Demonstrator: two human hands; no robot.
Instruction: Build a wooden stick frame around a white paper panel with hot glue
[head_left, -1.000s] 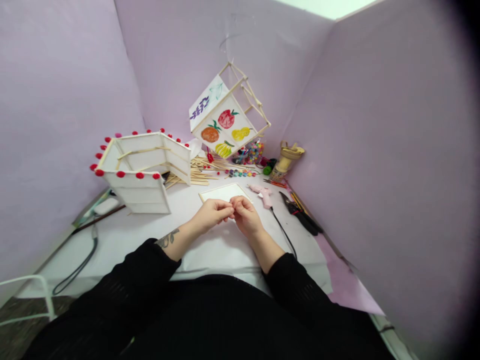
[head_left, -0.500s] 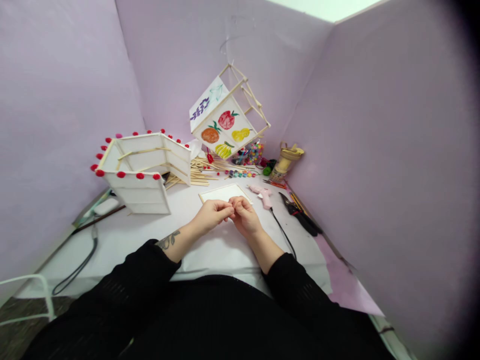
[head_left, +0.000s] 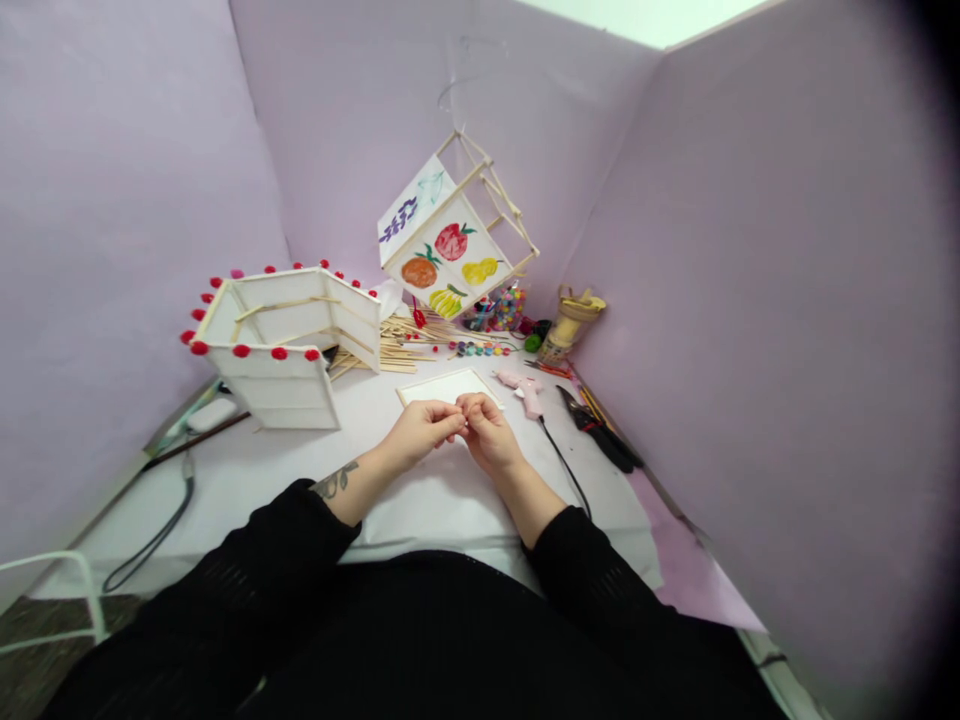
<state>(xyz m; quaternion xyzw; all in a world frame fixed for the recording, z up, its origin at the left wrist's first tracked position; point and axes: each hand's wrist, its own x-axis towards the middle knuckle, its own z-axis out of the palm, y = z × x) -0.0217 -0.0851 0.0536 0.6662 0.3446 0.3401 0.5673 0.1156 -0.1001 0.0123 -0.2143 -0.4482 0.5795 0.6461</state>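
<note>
My left hand (head_left: 426,428) and my right hand (head_left: 487,430) meet fingertip to fingertip over the white-covered table (head_left: 405,505). Both are closed in a pinch; whatever lies between the fingers is too small or hidden to make out. Just beyond them a flat white panel with a thin wooden frame (head_left: 442,385) lies on the table, its near edge partly covered by my hands. To the right of that panel rests a pink glue gun (head_left: 529,393), its black cord trailing toward me.
A white folding panel structure edged with red pompoms (head_left: 281,390) stands left. A lantern painted with fruit (head_left: 450,250) hangs behind. Wooden sticks (head_left: 401,345), beads (head_left: 484,349) and a bag of pompoms (head_left: 508,308) lie at the back. Black pruning shears (head_left: 600,430) lie right.
Hardly anything differs. My hands stay pinched together in the same place, and the whole view has shifted very slightly.
</note>
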